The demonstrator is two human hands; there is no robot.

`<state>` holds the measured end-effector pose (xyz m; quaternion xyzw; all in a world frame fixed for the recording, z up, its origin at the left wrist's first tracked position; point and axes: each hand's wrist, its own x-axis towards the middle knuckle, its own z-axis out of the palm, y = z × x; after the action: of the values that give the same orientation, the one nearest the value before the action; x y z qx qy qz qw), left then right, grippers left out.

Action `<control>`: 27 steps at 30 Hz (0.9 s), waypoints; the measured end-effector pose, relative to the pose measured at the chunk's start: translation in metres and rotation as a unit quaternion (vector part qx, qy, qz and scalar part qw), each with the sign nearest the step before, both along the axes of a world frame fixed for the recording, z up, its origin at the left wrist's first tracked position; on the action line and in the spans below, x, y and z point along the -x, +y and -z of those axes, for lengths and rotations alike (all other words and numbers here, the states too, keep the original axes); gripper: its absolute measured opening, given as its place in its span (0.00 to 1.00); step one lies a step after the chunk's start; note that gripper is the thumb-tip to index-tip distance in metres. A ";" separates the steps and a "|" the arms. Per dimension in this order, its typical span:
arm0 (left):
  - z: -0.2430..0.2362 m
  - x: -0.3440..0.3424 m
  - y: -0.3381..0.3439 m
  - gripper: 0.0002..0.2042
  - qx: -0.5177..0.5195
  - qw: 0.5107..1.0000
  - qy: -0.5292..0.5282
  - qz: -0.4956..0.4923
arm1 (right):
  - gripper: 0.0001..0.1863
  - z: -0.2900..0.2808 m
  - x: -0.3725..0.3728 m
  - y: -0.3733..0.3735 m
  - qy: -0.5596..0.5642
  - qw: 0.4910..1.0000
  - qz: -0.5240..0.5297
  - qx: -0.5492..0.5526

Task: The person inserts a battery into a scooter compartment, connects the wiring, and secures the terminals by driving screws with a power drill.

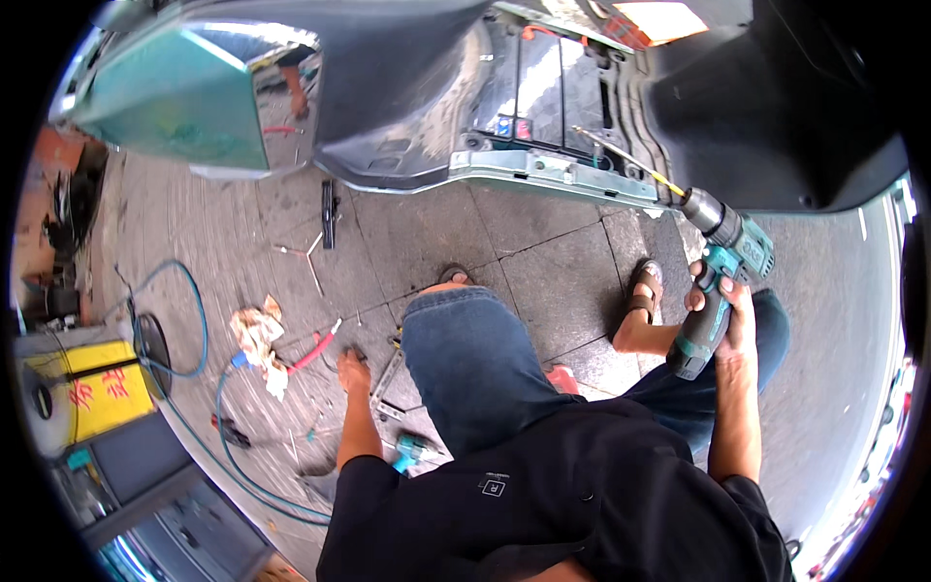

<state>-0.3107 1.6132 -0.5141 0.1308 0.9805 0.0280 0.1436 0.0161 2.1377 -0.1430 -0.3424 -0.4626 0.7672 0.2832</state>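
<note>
In my right hand [737, 306] is a teal and black cordless drill [735, 250], gripped around its handle. A long thin bit runs from its chuck toward the far left, its tip over the metal frame [553, 170] of an opened vehicle body. Down on the left, my left hand [354, 371] reaches to the floor among loose tools. Its fingers are small and partly hidden, so their hold cannot be made out. Beside it are a red-handled air blow gun [315, 351] and a long metal hand tool [388, 376]. A second teal drill [412, 451] lies closer to me.
Black panels [776, 126] and a teal panel [175, 97] of the vehicle span the far side. A crumpled rag [257, 330], a three-armed wrench [308, 257], a black bar [329, 213] and a blue hose [199, 301] lie leftward. A yellow case [92, 388] sits at the left edge.
</note>
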 end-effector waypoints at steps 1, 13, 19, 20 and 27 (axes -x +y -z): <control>-0.004 0.003 0.004 0.10 -0.001 1.000 0.006 0.014 | 0.25 -0.002 -0.007 0.001 0.001 1.000 0.002 -0.001; 0.056 0.023 -0.064 0.30 -0.133 0.961 -0.073 -0.230 | 0.26 -0.007 -0.073 -0.002 0.023 0.998 0.055 -0.007; 0.054 0.010 -0.004 0.28 0.008 0.977 -0.085 -0.198 | 0.25 -0.009 -0.079 -0.011 0.030 0.996 0.086 -0.011; 0.046 0.011 0.002 0.28 0.014 0.984 -0.076 -0.160 | 0.25 -0.011 -0.079 -0.012 0.025 0.996 0.080 -0.011; 0.031 0.001 0.032 0.27 0.039 0.998 -0.039 -0.008 | 0.26 -0.016 -0.087 -0.021 -0.030 0.995 0.078 -0.046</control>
<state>-0.3119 1.6453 -0.5451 0.1157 0.9757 -0.0040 0.1862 0.1027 2.1163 -0.1267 -0.3863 -0.4777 0.7102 0.3436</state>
